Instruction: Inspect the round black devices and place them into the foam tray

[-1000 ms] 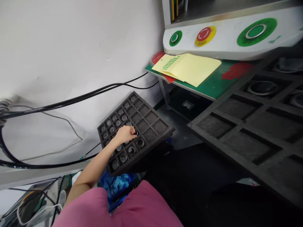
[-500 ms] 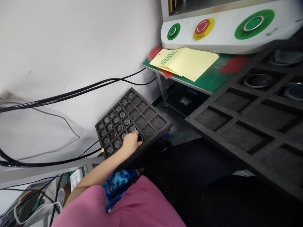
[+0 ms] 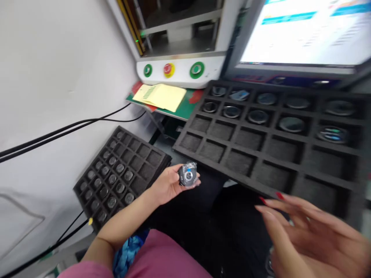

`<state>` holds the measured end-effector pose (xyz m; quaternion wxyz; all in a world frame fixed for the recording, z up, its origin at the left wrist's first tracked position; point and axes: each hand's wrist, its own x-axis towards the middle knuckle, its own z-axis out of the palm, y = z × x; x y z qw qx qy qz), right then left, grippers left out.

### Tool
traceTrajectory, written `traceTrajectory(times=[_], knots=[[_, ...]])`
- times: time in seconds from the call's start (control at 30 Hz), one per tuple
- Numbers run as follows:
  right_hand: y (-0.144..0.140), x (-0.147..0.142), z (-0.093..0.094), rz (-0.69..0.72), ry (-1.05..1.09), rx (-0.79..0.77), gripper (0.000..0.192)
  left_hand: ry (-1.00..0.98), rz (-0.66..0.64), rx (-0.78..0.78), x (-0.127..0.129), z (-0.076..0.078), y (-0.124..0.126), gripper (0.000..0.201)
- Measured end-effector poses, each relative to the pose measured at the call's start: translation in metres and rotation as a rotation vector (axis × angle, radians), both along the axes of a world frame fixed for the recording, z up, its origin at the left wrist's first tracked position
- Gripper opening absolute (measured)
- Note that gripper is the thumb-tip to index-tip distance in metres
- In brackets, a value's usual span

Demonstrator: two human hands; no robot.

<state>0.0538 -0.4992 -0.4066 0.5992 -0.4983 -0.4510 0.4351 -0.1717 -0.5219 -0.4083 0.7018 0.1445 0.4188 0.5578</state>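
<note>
My left hand (image 3: 171,183) grips a round dark watch body (image 3: 188,175) between thumb and fingers. Its back faces up, showing a sensor ring, a blue mark and crinkled clear film. My right hand (image 3: 307,231) is at the lower right, slightly blurred, fingers apart, holding nothing visible. Beyond both hands lies a large black foam tray (image 3: 210,139), with round dark watch bodies (image 3: 292,124) in its two back rows. A second black foam tray (image 3: 139,187), to the left of my left forearm, carries several round pieces (image 3: 112,178) in its pockets.
A yellow paper folder (image 3: 162,96) lies on a green ledge under a white panel (image 3: 181,73) with two green buttons and a red stop button. A lit monitor (image 3: 307,34) stands at the back right. Black cables (image 3: 72,124) run along the white wall.
My left hand has left the left tray's pockets and moved right, bringing up the watch body. My right hand has come into view. The view has swung right, showing the monitor.
</note>
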Motion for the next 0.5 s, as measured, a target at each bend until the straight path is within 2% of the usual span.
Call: traceTrajectory(times=[0.1,0.17,0.27,0.33,0.43,0.5], knots=[[0.007,-0.007,0.014,0.055,0.061,0.133,0.051,-0.196,-0.175,0.027,0.042,-0.006,0.017,0.055],[0.011,-0.008,0.021,0.114,0.089,0.147,0.052,-0.224,-0.296,0.003,0.06,-0.007,0.023,0.054],[0.012,-0.004,0.027,0.193,0.117,0.113,0.052,-0.209,-0.424,-0.043,0.074,-0.004,0.027,0.054],[0.009,-0.001,0.031,0.223,0.137,0.072,0.049,-0.2,-0.456,-0.056,0.077,-0.003,0.027,0.055],[0.004,0.011,0.039,0.269,0.167,0.004,0.045,-0.153,-0.425,-0.07,0.074,-0.001,0.028,0.053],[0.01,0.027,0.044,0.221,0.152,0.013,0.044,-0.11,-0.382,-0.084,0.069,-0.001,0.029,0.053]])
